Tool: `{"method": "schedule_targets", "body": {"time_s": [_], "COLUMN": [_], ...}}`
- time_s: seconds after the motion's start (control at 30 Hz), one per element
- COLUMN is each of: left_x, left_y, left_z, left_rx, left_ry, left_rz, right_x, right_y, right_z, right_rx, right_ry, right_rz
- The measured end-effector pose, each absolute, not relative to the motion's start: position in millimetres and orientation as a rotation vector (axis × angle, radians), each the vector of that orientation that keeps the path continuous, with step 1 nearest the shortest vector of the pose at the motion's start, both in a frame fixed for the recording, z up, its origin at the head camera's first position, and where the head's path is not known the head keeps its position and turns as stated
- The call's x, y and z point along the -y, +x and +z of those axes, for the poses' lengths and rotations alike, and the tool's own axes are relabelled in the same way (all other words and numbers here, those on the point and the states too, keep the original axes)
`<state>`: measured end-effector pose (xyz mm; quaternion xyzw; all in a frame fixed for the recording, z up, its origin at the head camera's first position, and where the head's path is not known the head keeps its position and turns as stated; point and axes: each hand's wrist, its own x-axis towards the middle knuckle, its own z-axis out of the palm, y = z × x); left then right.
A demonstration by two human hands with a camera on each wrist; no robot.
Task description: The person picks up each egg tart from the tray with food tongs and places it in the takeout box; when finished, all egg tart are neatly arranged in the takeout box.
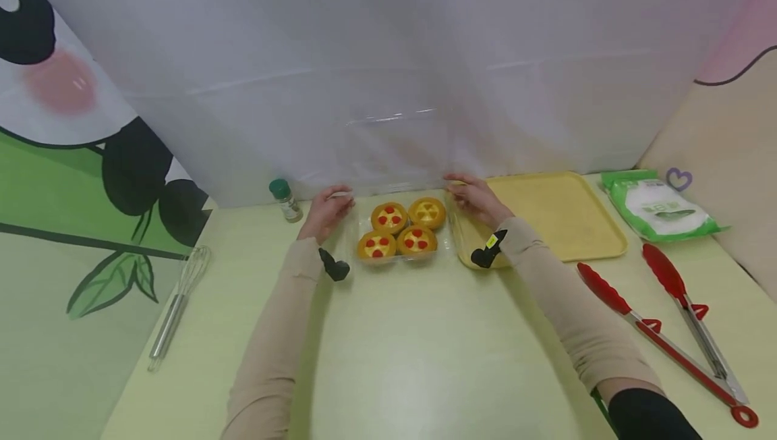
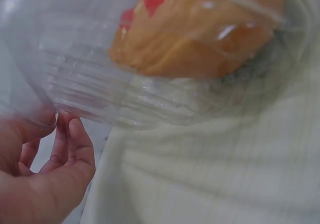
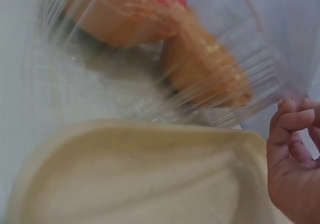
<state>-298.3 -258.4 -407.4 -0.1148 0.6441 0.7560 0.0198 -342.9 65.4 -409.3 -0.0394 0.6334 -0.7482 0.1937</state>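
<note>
A clear plastic clamshell container holds several round tarts with golden crusts, most of them topped with red pieces. Its transparent lid stands raised at the back against the pale backdrop. At the back left corner, my left hand pinches the plastic edge between thumb and fingers, as the left wrist view shows. My right hand pinches the opposite back corner, over the near end of the yellow tray. In the right wrist view, the ribbed plastic wall runs up to the fingertips.
Left of the container stands a small green-capped jar. A whisk lies at the table's left side. On the right are a green-and-white packet and red-tipped tongs, spread apart. The backdrop hangs directly behind the table.
</note>
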Motion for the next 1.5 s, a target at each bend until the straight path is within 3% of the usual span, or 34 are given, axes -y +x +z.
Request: {"method": "schedule_targets", "body": {"time_s": [0.63, 0.93, 1.5], "left_x": [260, 259, 264], "left_y": [-282, -287, -278], "left_z": [-409, -414, -405], "left_rx": [-1.861, -1.79, -1.727], "left_ry": [-0.329, -0.268, -0.281], "left_rz": [2.379, 2.435, 2.538], "right_x": [-72, -75, -71], "right_y": [-340, -329, -343], "right_z": [-419, -397, -410], "right_rx": [-1.848, -1.797, -1.793], "right_ry": [-0.189, -0.21, -0.219], "right_rz": [-1.989, -1.943, -2.007]}}
